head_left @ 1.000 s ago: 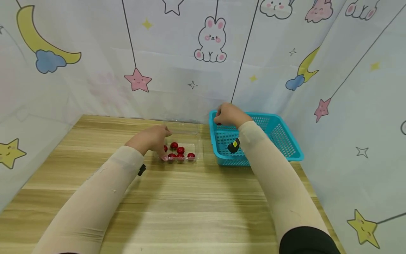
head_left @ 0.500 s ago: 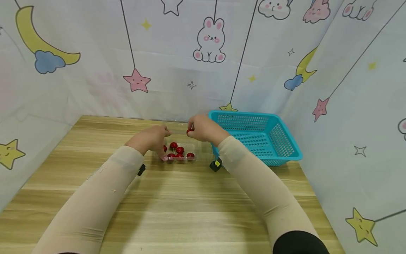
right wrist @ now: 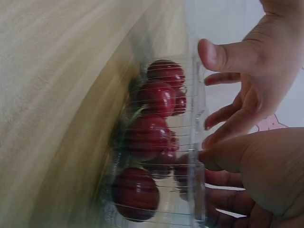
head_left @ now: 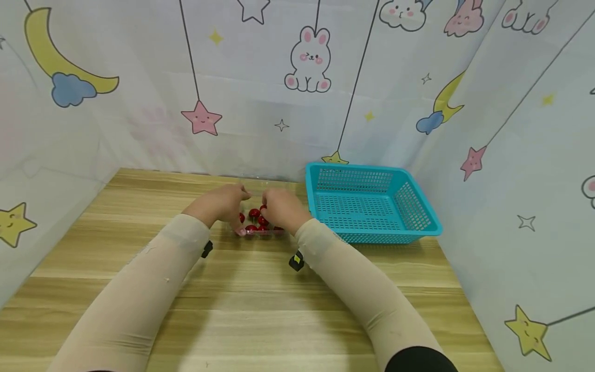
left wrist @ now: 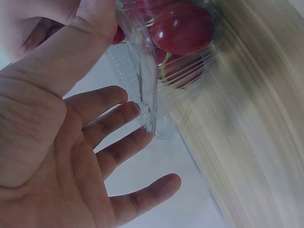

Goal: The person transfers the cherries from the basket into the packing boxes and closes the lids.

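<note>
Red cherries (head_left: 254, 213) with stems lie in a clear plastic box (right wrist: 195, 107), whose hinged lid (head_left: 265, 183) stands raised toward the wall. My left hand (head_left: 222, 203) is at the box's left end, fingers spread and fairly straight. Its thumb (right wrist: 221, 56) rests at the rim, and a fingertip meets the plastic edge in the left wrist view. Over the box's right part, my right hand (head_left: 283, 206) pinches a cherry (right wrist: 183, 171) between thumb and fingers, just inside the rim. The back of that hand hides part of the box in the head view.
To the right of the box stands a blue perforated basket (head_left: 358, 212) near the wall. A wood-grain table (head_left: 260, 310) carries both. Behind and at the sides hangs a white curtain (head_left: 260, 144) printed with stars, moons and rabbits.
From above the basket, my right hand has moved left with a cherry, then down into the clear box. My left hand has stayed at the box's left end.
</note>
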A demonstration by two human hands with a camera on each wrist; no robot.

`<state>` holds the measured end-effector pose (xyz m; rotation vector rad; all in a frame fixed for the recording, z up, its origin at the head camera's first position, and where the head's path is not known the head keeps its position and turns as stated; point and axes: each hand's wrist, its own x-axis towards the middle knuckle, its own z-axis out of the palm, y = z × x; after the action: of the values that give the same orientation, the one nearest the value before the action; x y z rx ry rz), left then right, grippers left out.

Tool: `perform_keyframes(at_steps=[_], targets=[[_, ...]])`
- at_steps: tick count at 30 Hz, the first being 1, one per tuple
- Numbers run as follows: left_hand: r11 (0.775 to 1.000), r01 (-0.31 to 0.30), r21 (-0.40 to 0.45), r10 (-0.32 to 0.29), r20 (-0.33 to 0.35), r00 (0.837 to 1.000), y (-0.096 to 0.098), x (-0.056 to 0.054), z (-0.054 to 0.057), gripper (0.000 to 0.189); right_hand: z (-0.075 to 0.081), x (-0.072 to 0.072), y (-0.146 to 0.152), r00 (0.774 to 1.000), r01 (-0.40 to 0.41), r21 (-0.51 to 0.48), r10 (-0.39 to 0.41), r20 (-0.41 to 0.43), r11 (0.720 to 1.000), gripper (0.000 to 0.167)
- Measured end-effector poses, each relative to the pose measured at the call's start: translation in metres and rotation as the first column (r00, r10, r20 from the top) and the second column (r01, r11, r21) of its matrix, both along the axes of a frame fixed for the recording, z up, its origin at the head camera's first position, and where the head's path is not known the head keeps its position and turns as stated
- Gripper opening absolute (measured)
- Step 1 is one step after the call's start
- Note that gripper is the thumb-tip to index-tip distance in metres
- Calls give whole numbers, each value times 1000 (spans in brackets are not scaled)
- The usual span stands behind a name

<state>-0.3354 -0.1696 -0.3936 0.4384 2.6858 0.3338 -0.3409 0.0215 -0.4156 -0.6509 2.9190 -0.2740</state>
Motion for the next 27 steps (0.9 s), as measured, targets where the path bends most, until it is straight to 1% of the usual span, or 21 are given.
perform_keyframes(at_steps=[6, 10, 12, 15, 17, 20, 23, 25, 27], targets=[[999, 21, -32, -22, -10, 1000, 0, 3, 4, 118, -6, 0, 1, 999, 22, -82, -25, -29, 996, 17], [999, 19, -33, -20, -13, 1000, -1, 3, 6, 117, -10, 2, 3, 998, 35, -110, -40, -42, 993, 17], [999, 20, -33, -21, -16, 1000, -1, 3, 6, 117, -11, 2, 3, 998, 44, -103, -49, -45, 994, 18], [999, 18, -29, -19, -17, 1000, -2, 3, 8, 115, -13, 2, 2, 997, 44, -63, -48, -58, 997, 21], [1000, 16, -26, -16, -18, 1000, -2, 3, 8, 115, -14, 2, 1, 996, 37, -36, -40, -78, 999, 23], [1000, 7, -19, -8, -26, 1000, -3, 3, 8, 115, -16, 4, 2, 993, 33, -28, -36, -113, 999, 25], [1000, 1, -8, -2, -28, 1000, -3, 4, 6, 116, -20, 7, 5, 989, 41, -55, -49, -142, 998, 28], [1000, 8, -9, -9, -28, 1000, -4, 6, 5, 116, -24, 9, 8, 987, 59, -98, -73, -146, 993, 31], [1000, 15, -8, -15, -25, 1000, -6, 9, 3, 116, -29, 11, 10, 984, 87, -158, -110, -143, 984, 34]])
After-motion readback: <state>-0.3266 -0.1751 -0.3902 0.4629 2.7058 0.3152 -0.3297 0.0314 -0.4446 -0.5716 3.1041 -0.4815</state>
